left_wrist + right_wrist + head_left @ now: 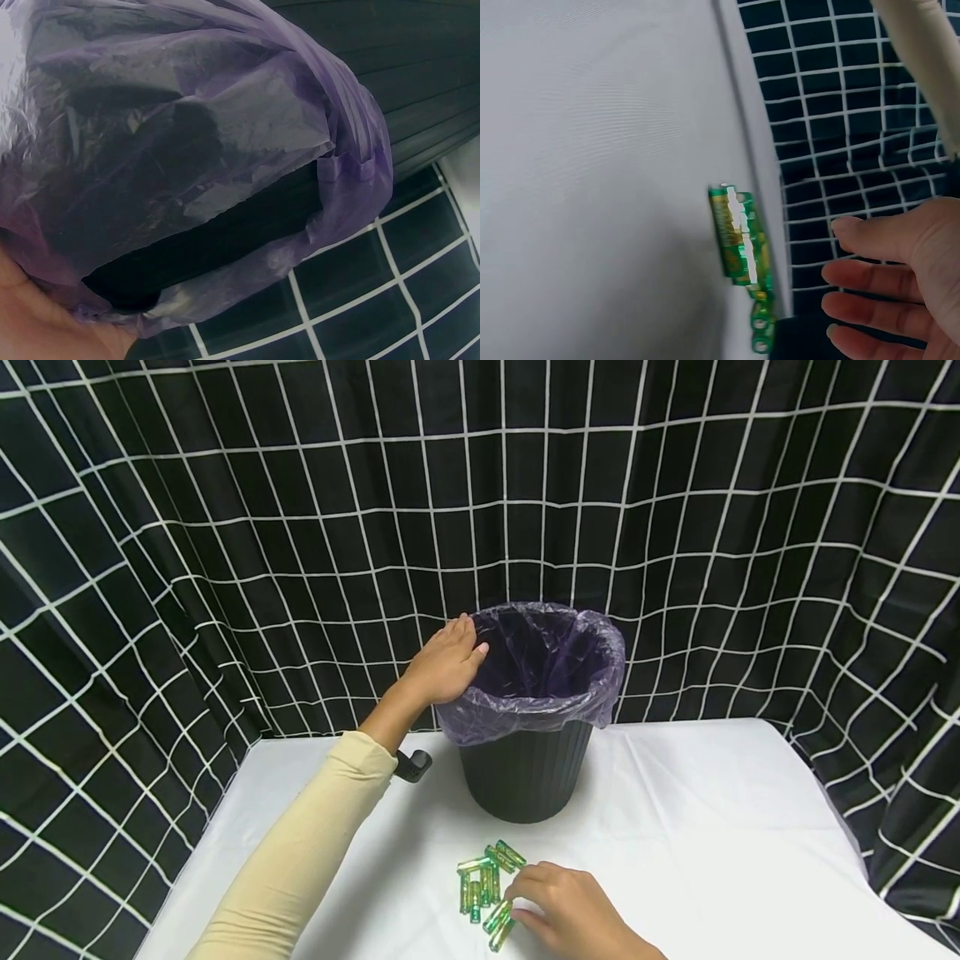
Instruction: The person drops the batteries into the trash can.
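A dark ribbed trash bin stands upright on the table, lined with a translucent purple trash bag folded over its rim. My left hand rests on the left side of that rim, fingers straight against the bag; the left wrist view shows the bag close up beside the palm. In front of the bin lies a cluster of green and gold batteries. My right hand is at the cluster's right edge, its fingertips beside the nearest batteries. In the right wrist view its loosely bent fingers hold nothing.
A white cloth covers the table. Black curtains with a white grid hang behind and at both sides. A dark curved strap end shows at my left wrist.
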`<move>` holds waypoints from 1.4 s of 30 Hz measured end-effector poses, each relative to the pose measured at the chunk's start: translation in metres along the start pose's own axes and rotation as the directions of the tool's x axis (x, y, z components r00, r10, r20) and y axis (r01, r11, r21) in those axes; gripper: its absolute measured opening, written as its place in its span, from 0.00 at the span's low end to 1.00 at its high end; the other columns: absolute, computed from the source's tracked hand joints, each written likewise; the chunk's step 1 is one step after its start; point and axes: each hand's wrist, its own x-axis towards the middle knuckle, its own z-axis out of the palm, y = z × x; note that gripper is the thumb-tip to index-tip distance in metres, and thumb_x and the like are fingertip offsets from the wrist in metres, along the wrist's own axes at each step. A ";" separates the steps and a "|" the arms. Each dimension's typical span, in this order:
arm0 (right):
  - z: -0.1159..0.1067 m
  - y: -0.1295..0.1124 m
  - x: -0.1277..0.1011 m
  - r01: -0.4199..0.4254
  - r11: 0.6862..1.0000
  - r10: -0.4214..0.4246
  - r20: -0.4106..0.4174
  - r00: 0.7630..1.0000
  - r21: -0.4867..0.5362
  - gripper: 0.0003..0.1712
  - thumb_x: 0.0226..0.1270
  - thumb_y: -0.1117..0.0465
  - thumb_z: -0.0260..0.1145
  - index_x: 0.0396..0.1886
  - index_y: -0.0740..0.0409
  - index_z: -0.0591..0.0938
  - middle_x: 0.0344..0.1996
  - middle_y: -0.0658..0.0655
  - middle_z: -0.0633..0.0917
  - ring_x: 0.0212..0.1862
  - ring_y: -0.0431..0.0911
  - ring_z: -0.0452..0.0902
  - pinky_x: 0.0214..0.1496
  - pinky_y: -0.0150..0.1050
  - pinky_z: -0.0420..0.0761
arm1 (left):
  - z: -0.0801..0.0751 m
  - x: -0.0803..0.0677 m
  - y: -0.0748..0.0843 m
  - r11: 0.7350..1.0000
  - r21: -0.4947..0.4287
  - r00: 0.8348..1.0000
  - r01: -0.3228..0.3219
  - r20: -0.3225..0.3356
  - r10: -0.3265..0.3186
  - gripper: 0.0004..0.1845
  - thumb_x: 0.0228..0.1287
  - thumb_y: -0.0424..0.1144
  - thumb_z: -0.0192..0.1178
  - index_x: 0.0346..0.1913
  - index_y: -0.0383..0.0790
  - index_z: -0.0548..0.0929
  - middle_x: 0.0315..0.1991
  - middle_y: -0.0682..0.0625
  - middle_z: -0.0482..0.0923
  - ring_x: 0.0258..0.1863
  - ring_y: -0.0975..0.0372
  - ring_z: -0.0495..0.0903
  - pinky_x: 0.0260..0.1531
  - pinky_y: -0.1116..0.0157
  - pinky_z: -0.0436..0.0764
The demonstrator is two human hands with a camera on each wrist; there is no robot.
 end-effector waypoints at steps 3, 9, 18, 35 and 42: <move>0.007 0.001 -0.003 -0.009 1.000 0.009 0.020 1.000 0.021 0.13 0.48 0.64 0.80 0.34 0.50 0.87 0.34 0.42 0.86 0.38 0.36 0.82 0.36 0.30 0.83 | 0.001 0.000 -0.001 1.000 0.000 1.000 -0.003 0.003 0.003 0.34 0.84 0.49 0.30 0.79 0.27 0.45 0.82 0.37 0.39 0.81 0.48 0.40 0.80 0.57 0.41; 0.017 0.000 -0.006 -0.056 0.993 0.048 0.075 0.996 0.102 0.12 0.50 0.63 0.80 0.36 0.51 0.89 0.36 0.44 0.87 0.39 0.37 0.84 0.39 0.30 0.85 | 0.000 -0.001 0.000 1.000 0.006 1.000 0.002 0.004 -0.002 0.34 0.84 0.49 0.29 0.79 0.28 0.46 0.82 0.38 0.39 0.81 0.49 0.39 0.80 0.58 0.41; 0.025 -0.001 -0.009 -0.115 0.983 0.090 0.172 0.981 0.144 0.09 0.54 0.61 0.79 0.35 0.49 0.89 0.36 0.42 0.87 0.40 0.35 0.83 0.40 0.27 0.83 | -0.001 -0.002 0.002 1.000 0.015 1.000 0.004 0.006 -0.004 0.34 0.84 0.49 0.29 0.79 0.27 0.46 0.82 0.38 0.39 0.81 0.49 0.39 0.79 0.59 0.40; 0.032 0.000 -0.014 -0.086 0.995 0.070 0.243 0.968 0.056 0.09 0.52 0.62 0.81 0.32 0.47 0.89 0.36 0.42 0.86 0.40 0.35 0.82 0.38 0.27 0.82 | 0.000 -0.001 0.003 1.000 0.029 1.000 0.008 0.016 -0.009 0.34 0.84 0.49 0.30 0.79 0.27 0.46 0.82 0.38 0.39 0.81 0.49 0.39 0.80 0.58 0.41; 0.031 -0.002 -0.011 -0.083 0.996 0.069 0.255 0.964 0.045 0.09 0.52 0.62 0.81 0.32 0.47 0.89 0.35 0.42 0.85 0.39 0.33 0.80 0.37 0.26 0.80 | -0.002 -0.002 0.002 1.000 0.029 1.000 0.011 0.025 -0.011 0.34 0.84 0.49 0.29 0.79 0.28 0.45 0.82 0.38 0.38 0.81 0.49 0.39 0.80 0.58 0.41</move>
